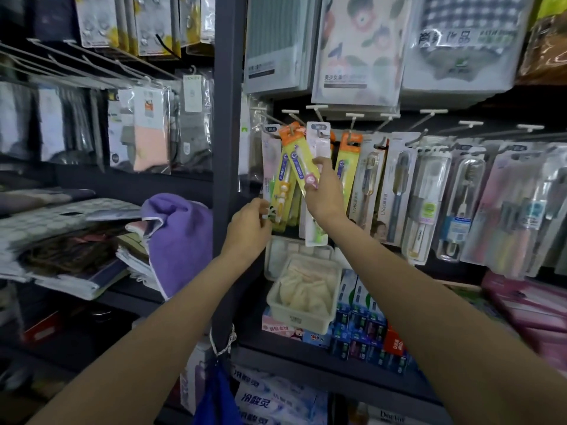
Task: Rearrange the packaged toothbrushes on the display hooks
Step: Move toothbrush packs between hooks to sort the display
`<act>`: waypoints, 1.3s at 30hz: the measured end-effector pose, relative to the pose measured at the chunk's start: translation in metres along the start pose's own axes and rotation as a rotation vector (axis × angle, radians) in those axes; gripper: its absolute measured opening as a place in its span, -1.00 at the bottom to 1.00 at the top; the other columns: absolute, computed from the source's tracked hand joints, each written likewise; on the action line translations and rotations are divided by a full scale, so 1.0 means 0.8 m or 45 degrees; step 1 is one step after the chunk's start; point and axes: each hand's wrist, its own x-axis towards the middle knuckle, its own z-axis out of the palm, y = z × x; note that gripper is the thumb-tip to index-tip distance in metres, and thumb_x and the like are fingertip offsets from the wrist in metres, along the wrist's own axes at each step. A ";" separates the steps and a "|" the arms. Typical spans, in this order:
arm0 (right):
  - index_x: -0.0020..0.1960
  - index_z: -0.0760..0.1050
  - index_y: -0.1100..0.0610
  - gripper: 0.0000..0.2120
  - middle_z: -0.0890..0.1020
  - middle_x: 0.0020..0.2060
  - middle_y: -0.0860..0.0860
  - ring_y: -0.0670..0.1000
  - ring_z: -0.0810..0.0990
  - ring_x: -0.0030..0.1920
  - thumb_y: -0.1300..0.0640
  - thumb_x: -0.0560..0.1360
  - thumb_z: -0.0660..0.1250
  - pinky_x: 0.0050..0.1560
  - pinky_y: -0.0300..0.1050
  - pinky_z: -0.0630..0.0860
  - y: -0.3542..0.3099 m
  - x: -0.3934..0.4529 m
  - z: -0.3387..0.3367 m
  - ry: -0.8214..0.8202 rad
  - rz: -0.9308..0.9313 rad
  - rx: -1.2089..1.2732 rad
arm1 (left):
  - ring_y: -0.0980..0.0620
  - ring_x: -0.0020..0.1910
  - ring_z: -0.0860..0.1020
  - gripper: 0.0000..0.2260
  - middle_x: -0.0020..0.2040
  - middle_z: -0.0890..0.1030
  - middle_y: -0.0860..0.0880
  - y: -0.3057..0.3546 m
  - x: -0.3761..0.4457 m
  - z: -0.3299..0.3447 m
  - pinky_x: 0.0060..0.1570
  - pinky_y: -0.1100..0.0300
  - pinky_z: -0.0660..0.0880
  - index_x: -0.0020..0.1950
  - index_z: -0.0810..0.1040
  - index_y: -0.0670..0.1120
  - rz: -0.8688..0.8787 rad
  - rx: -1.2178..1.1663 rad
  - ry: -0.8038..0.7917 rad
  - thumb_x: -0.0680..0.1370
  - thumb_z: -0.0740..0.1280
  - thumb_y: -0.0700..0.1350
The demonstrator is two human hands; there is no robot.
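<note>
Packaged toothbrushes hang in a row from white-tipped display hooks (317, 108) on a dark shelf wall. My right hand (323, 191) grips a tilted yellow-and-orange toothbrush pack (297, 154) together with a white pack (317, 142) behind it, both near the hooks at the left end. My left hand (250, 222) pinches the bottom of another yellow toothbrush pack (283, 179) that hangs beside a pale pink-and-white pack (270, 161). More yellow packs (349, 167) and several clear adult toothbrush packs (429, 204) hang to the right.
A dark upright post (228, 118) stands just left of the hooks. Below them sit a beige plastic basket (303, 289) of cloth items and stacked toothpaste boxes (362, 329). A purple towel (181, 237) and folded cloths lie on the left shelf. Large flat packs (356, 47) hang above.
</note>
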 end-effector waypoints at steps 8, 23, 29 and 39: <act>0.35 0.21 0.22 -0.59 0.41 0.13 0.13 0.06 0.44 0.08 0.27 0.54 0.23 -0.01 -0.12 0.38 0.014 -0.036 0.024 -0.052 0.122 0.194 | -0.07 -0.04 0.59 -0.78 0.00 0.61 -0.10 -0.028 -0.036 -0.007 0.04 0.03 0.51 0.11 0.49 -0.19 0.023 -0.089 0.007 0.50 0.19 -0.33; 0.19 0.35 0.25 -0.73 0.41 -0.05 0.11 0.03 0.42 -0.18 0.35 0.49 0.18 -0.18 -0.17 0.37 0.091 -0.262 0.086 -0.469 0.023 0.188 | -0.15 -0.04 0.57 -0.78 -0.07 0.62 -0.21 -0.155 -0.271 -0.024 0.01 0.05 0.50 0.15 0.47 -0.22 -0.538 0.244 -0.357 0.52 0.22 -0.31; 0.14 0.43 0.30 -0.74 0.50 -0.01 0.21 0.13 0.48 -0.11 0.38 0.46 0.21 -0.05 -0.09 0.37 0.100 -0.390 0.157 -0.990 -0.201 0.086 | -0.13 0.04 0.55 -0.82 0.03 0.60 -0.17 -0.212 -0.396 -0.075 0.03 0.14 0.42 0.11 0.54 -0.22 -0.841 0.422 -0.370 0.55 0.23 -0.25; 0.12 0.44 0.24 -0.83 0.43 -0.07 0.07 0.05 0.42 -0.05 0.27 0.54 0.20 -0.04 -0.11 0.37 0.086 -0.613 0.309 -1.909 -0.116 -0.158 | -0.23 0.11 0.50 -0.73 0.06 0.53 -0.22 -0.340 -0.657 -0.189 0.03 0.09 0.37 0.23 0.44 -0.31 -1.466 0.580 -0.601 0.56 0.16 -0.30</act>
